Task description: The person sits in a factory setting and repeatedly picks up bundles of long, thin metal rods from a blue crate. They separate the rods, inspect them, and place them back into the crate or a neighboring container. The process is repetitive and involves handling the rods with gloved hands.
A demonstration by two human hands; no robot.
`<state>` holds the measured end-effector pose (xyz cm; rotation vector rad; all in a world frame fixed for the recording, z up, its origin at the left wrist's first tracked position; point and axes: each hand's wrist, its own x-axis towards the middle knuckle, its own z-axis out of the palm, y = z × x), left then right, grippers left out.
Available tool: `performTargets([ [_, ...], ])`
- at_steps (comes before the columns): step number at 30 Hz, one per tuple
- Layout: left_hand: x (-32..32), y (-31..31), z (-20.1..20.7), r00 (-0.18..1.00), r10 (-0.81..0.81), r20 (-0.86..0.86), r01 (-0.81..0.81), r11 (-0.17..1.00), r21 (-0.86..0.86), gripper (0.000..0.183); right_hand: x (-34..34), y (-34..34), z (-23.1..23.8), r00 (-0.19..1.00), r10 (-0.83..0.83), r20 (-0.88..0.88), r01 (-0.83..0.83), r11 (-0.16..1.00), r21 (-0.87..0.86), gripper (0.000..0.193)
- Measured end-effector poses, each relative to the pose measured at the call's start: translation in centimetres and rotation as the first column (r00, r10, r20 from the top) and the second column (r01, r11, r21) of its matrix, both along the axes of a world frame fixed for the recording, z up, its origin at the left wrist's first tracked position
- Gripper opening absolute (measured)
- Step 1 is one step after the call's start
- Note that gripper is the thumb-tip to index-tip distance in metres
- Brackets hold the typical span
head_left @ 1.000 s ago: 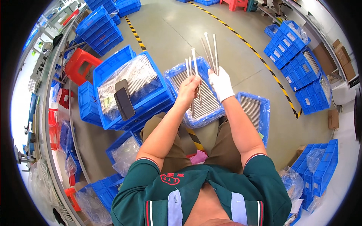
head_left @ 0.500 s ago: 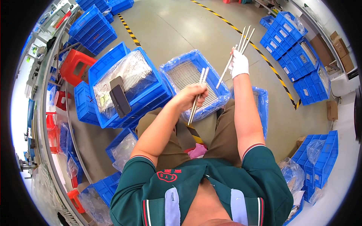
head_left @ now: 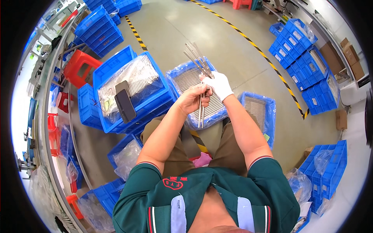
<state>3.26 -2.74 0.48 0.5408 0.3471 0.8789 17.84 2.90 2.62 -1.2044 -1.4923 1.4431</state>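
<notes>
Bare and closed, my left hand (head_left: 194, 98) grips several thin metal rods, whose lower ends stick out below it. My right hand (head_left: 219, 85), in a white glove, is closed around the upper part of the metal rods (head_left: 197, 58), which fan out at their far ends. The two hands meet, so I cannot tell which rods each one holds. Beneath them stands a blue crate (head_left: 171, 73) lined with clear plastic, with rows of similar rods in it. To its right, a second lined crate (head_left: 275, 110) holds more rods.
At the left, a stacked blue crate (head_left: 155, 110) holds plastic-covered rods, with a dark phone (head_left: 125, 101) on a holder above it. A red stool (head_left: 79, 68) stands behind. Blue crate stacks (head_left: 307, 66) line the right side. Yellow-black tape (head_left: 268, 60) marks the floor.
My right hand has come inward and down to the left with its rods, and now meets my left hand. The left hand has hardly moved.
</notes>
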Motion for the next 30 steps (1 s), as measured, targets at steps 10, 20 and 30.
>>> performTargets([
  [10, -2.1, 1.5, 1.0, 0.828, 0.515, -0.220, -0.528, 0.849, -0.001, 0.024, 0.6, 0.4, -1.4, 0.989, -0.121, 0.084, 0.112, 0.989, 0.097, 0.028],
  [20, -4.8, 2.9, 1.8, 0.654, 0.747, -0.115, -0.756, 0.647, -0.099, 0.025, 0.9, -4.0, 1.9, 0.991, 0.117, -0.069, -0.125, 0.985, -0.115, 0.014],
  [30, -1.7, 2.0, 1.2, 0.813, 0.561, -0.155, -0.569, 0.822, -0.012, 0.030, 0.1, -3.7, 1.0, 0.999, 0.028, -0.025, -0.029, 0.999, -0.043, 0.011],
])
